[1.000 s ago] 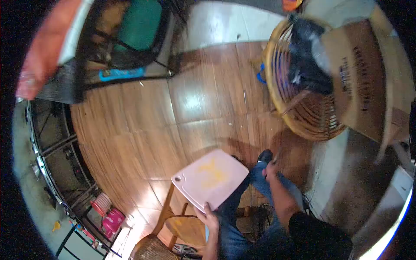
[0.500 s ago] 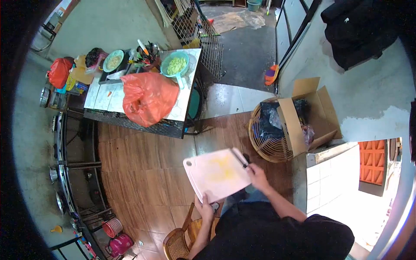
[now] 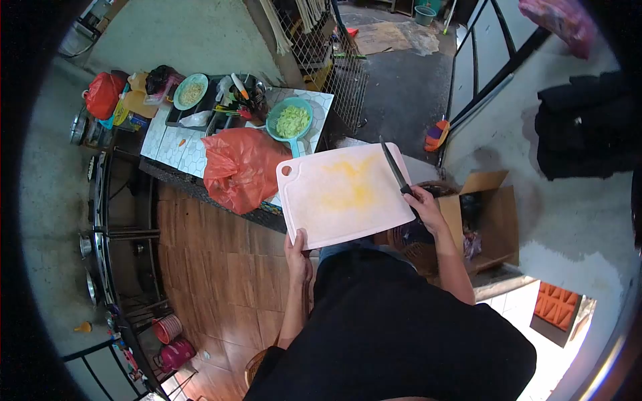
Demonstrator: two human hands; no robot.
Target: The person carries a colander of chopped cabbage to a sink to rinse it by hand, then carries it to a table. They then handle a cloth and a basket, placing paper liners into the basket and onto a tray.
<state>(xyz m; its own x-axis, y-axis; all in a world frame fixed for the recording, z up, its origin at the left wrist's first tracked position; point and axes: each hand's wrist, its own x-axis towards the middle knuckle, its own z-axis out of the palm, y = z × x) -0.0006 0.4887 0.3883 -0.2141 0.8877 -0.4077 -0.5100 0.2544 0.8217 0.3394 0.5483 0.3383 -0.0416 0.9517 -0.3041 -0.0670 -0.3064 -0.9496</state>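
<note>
My left hand [image 3: 297, 256] grips the near edge of a pale pink cutting board [image 3: 342, 194], stained yellow in its middle and held roughly level in front of me. My right hand [image 3: 421, 202] is closed on the black handle of a knife [image 3: 394, 168], its dark blade lying along the board's right edge and pointing away from me. Beyond the board stands a tiled table [image 3: 175, 146] with an orange plastic bag [image 3: 239, 168] and a teal strainer of chopped greens [image 3: 290, 122].
On the table are a green plate [image 3: 190, 91], utensils and a red bag [image 3: 104, 94]. A wicker basket and an open cardboard box [image 3: 491, 215] stand on the right. Metal racks [image 3: 107, 227] line the left. A wooden chair is behind me, on a wood-pattern floor [image 3: 221, 274].
The view has swung up from the floor to the table. The board has risen and come closer to the table, and my right hand has brought the knife to the board's right edge.
</note>
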